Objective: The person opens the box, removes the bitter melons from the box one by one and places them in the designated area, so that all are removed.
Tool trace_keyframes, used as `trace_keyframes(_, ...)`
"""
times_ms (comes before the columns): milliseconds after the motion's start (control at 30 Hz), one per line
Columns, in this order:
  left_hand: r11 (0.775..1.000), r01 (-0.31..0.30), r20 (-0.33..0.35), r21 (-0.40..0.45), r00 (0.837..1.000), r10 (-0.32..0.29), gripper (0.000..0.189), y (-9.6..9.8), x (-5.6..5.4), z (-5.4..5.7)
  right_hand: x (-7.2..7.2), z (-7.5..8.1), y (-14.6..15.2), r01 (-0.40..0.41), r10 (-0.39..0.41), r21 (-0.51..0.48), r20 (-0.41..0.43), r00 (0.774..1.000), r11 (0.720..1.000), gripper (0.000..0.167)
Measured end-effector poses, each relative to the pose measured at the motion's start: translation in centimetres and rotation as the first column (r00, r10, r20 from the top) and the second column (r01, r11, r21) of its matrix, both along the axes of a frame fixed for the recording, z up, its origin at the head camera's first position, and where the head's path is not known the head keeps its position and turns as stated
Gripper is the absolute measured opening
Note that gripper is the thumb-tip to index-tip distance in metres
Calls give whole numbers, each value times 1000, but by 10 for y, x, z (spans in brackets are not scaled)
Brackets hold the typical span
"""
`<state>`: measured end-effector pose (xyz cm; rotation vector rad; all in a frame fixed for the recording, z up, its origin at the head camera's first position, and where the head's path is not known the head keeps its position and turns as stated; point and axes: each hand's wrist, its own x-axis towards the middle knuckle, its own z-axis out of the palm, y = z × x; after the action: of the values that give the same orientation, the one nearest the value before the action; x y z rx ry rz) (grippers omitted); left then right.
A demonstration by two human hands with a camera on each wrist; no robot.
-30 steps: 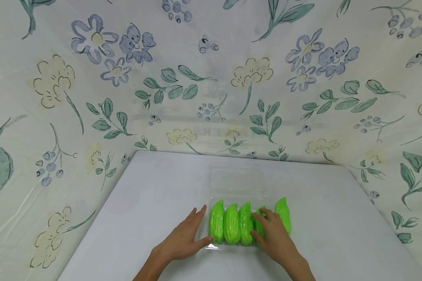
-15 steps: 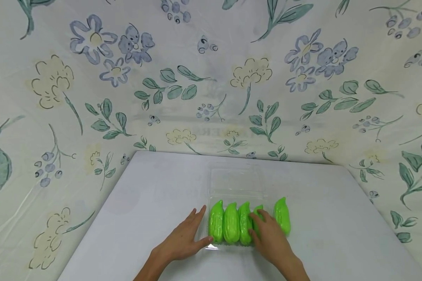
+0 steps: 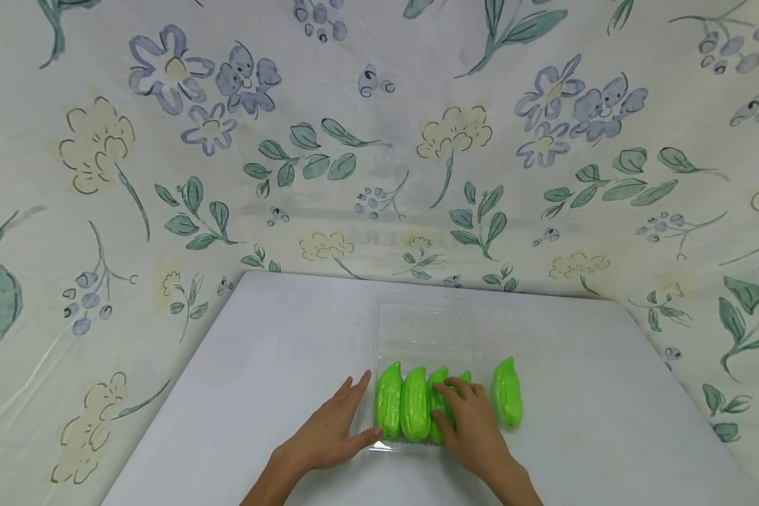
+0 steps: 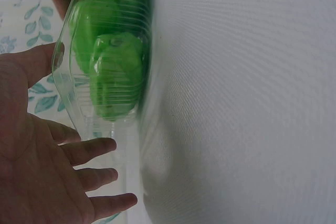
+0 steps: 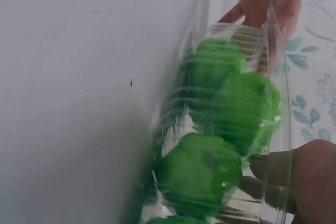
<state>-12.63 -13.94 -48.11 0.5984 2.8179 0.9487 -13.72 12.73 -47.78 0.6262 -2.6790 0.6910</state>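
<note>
In the head view, a clear plastic clamshell box (image 3: 374, 414) holds a row of glossy green bitter melons, tips pointing away. My left hand (image 3: 329, 430) stands at the box's left side with fingers extended, its thumb touching the rim (image 4: 56, 66). My right hand (image 3: 474, 429) is over the row, its bent fingers and thumb holding the third bitter melon (image 3: 439, 400) from the left. Beside it lie the second bitter melon (image 3: 415, 407) and the first (image 3: 388, 404). The fourth bitter melon (image 3: 466, 375) is mostly hidden behind the right hand.
Another bitter melon (image 3: 508, 393) lies on the white table (image 3: 278, 330), right of the box. The box's clear lid (image 3: 425, 323) lies folded back behind it. A floral cloth (image 3: 379, 140) hangs behind the table.
My right hand has moved left, from the fourth bitter melon to the third, and the right part of the row has shifted slightly left. My left hand stays put.
</note>
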Motion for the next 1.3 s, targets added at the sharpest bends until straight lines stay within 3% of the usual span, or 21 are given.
trace_keyframes(467,1000,-6,-23,-9,1000,6,91,0,-1,1,-7,-2,-13,-100,93,-150,-53,994,984,37)
trace_keyframes(600,1000,-4,-30,-11,1000,3,91,0,-1,1,-5,3,-20,-109,107,-174,-18,994,979,36)
trace_keyframes(900,1000,1,-25,-2,1000,-1,89,0,-1,0,-3,19,-34,-88,99,-69,186,978,994,59)
trace_keyframes(1133,1000,-8,-8,-2,1000,8,91,1,0,1,-9,22,-40,-100,99,-7,231,968,995,73)
trace_keyframes(1300,1000,-10,8,-4,1000,10,92,1,2,0,-11,23,-44,-68,65,6,241,968,998,69)
